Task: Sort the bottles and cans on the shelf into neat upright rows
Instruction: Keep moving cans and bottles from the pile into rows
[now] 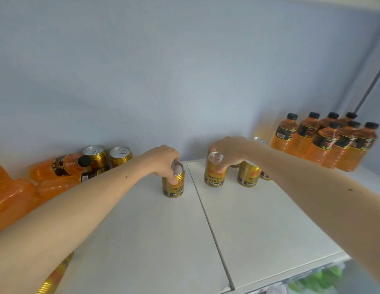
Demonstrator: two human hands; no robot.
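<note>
Near the shelf's back edge, the left hand grips one upright gold can by its rim; the right hand grips another can likewise.

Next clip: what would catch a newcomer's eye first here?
Two bare arms reach in, the left hand and right hand each gripping an upright gold can by its top, mid-shelf. At back right stand neat orange bottles; at left, more bottles lie toppled.
</note>
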